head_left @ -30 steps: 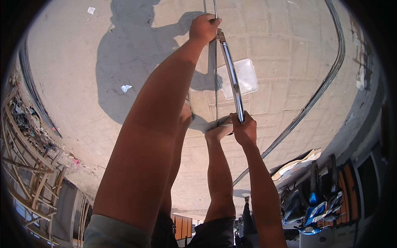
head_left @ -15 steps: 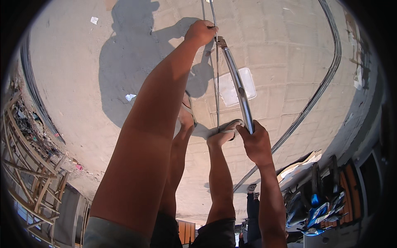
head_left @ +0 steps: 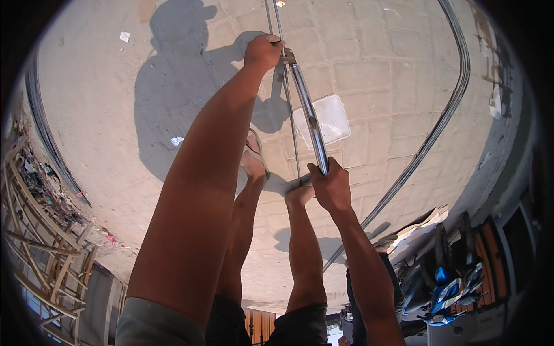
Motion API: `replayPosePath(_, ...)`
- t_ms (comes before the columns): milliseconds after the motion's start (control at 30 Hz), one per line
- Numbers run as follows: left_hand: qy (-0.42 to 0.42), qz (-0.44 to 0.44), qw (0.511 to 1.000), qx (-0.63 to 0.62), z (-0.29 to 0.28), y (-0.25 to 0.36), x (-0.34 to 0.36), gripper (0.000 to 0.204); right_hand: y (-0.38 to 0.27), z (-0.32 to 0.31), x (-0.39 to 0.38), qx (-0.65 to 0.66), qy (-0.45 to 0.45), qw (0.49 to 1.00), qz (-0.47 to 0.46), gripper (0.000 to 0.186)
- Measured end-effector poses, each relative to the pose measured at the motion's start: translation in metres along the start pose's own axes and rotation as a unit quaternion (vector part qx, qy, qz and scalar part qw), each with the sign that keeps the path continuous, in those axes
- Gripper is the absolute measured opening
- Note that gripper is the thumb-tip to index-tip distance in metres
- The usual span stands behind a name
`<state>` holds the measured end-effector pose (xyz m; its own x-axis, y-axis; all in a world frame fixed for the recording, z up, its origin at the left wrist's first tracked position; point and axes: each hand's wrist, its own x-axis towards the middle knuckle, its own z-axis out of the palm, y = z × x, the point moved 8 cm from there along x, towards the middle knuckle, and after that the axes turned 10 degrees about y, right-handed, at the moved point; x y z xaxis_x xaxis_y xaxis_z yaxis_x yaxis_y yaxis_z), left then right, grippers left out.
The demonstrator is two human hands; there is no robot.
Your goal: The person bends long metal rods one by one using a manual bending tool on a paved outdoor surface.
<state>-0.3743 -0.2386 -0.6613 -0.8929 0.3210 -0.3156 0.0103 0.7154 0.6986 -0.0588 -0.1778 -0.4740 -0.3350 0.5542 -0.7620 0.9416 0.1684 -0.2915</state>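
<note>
Near the top, my left hand (head_left: pixel 264 53) is closed on a thin metal rod (head_left: pixel 291 115), beside the rusty jointed head (head_left: pixel 289 56) of a long tool with a chrome pipe handle (head_left: pixel 306 98). My right hand (head_left: pixel 330 183) grips the lower end of that chrome handle. The rod runs down to my sandalled right foot (head_left: pixel 301 193); whether it is under the sole is hidden. My left foot (head_left: pixel 254 155) is farther left. A pale square plastic sheet or lid (head_left: pixel 332 118) lies on the paving beneath the handle.
Bundled long rods (head_left: pixel 430 138) curve along the right; another bundle (head_left: pixel 43 132) runs at left beside debris and a wooden frame (head_left: pixel 49 271). Parked motorbikes (head_left: pixel 444 294) and flat boards (head_left: pixel 424 228) are at lower right. A co-worker's dark-clothed leg (head_left: pixel 389 271) shows behind my right forearm.
My left hand has moved left and down with the rod and tool head. My right hand dropped, then came back up-left with the handle. The co-worker has come closer behind my right arm.
</note>
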Motion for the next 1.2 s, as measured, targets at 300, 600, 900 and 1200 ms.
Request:
replayPosePath(300,-0.088,-0.059,0.992,-0.071,0.004,0.0,0.025,0.031,0.001,-0.018,0.019,0.023,-0.034,0.999,0.003,0.032)
replayPosePath(600,-0.086,-0.155,0.972,-0.157,0.012,0.011,0.029,0.037,-0.02,-0.04,0.003,0.048,-0.048,0.998,-0.015,0.028)
replayPosePath(900,-0.101,-0.188,0.966,-0.146,0.01,0.003,0.031,0.027,-0.065,-0.075,0.025,0.081,-0.124,0.989,-0.016,0.028)
replayPosePath(1200,-0.016,-0.058,0.998,-0.034,-0.007,-0.01,0.043,0.03,-0.075,-0.046,0.026,-0.014,-0.057,0.998,0.002,0.035)
